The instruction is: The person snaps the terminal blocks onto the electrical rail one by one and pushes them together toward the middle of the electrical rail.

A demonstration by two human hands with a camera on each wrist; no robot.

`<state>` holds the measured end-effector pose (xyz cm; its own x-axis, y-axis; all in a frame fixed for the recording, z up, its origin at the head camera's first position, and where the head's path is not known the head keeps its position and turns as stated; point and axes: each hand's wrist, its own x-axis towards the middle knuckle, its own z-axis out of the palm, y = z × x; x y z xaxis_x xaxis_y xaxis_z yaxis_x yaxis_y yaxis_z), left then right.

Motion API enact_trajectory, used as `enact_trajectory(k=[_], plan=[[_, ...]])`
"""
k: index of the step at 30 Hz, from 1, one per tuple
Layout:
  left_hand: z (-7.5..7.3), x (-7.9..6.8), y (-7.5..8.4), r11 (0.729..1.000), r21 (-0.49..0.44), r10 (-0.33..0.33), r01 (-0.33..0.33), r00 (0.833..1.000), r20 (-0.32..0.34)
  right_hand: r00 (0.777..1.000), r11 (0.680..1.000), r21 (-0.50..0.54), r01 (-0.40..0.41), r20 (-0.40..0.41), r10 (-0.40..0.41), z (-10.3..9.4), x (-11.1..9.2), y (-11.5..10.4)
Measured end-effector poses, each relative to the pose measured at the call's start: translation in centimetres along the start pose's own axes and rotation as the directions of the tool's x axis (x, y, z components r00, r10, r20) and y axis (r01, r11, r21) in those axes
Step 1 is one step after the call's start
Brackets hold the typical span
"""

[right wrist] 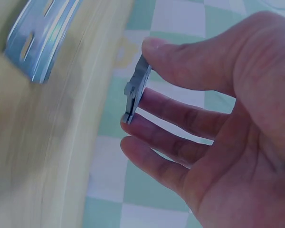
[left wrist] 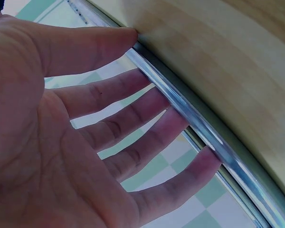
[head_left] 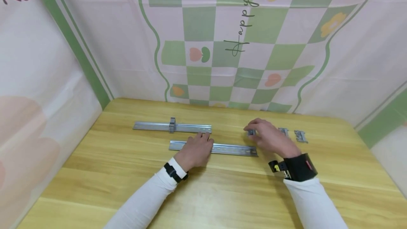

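My left hand [head_left: 197, 149] lies across the nearer metal DIN rail [head_left: 233, 149]. In the left wrist view its fingertips [left wrist: 206, 161] meet the rail [left wrist: 199, 118] and the thumb is at the rail's near edge. Over on the right, my right hand [head_left: 270, 137] pinches a small grey terminal block [head_left: 251, 132] between thumb and fingertips; the block [right wrist: 137, 88] shows edge-on in the right wrist view. Two more grey blocks lie right of that hand, one [head_left: 283, 131] partly behind it and another [head_left: 300, 136] farther right.
A second DIN rail [head_left: 149, 126] lies farther back on the left, with grey terminal blocks [head_left: 172, 125] standing across its middle. The wooden table [head_left: 210, 193] ends at a patterned cloth [head_left: 203, 24] behind. The nearer rail's right end [right wrist: 40, 47] is left of my right hand.
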<state>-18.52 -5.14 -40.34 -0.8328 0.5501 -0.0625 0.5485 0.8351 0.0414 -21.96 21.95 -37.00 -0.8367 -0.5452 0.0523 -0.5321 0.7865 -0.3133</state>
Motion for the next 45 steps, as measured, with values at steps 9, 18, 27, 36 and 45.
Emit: enact_trajectory(k=[9,18,27,36,45], plan=[[-0.1,0.0,-0.3,1.0,-0.031,0.008,-0.008,1.0,0.006,0.997,0.997,0.02,0.07,0.024,-0.071,0.6,0.4,-1.6],[-0.5,-0.2,-0.8,0.995,-0.095,0.021,-0.02,1.0,0.009,0.998,0.998,0.022,0.059,0.025,-0.06,1.0,0.7,-2.5],[-0.7,-0.3,-1.3,0.99,-0.14,0.021,-0.02,1.0,0.009,0.998,0.998,0.036,0.05,0.031,-0.051,1.0,0.6,-2.6],[-0.8,-0.3,-1.6,0.992,-0.127,0.005,-0.005,1.0,0.004,0.998,0.996,0.078,0.029,0.045,-0.033,0.8,0.7,-2.8],[-0.7,-0.3,-1.5,0.992,-0.122,0.021,-0.022,1.0,-0.015,0.998,0.996,0.091,0.018,0.051,-0.022,0.8,0.8,-2.9]])
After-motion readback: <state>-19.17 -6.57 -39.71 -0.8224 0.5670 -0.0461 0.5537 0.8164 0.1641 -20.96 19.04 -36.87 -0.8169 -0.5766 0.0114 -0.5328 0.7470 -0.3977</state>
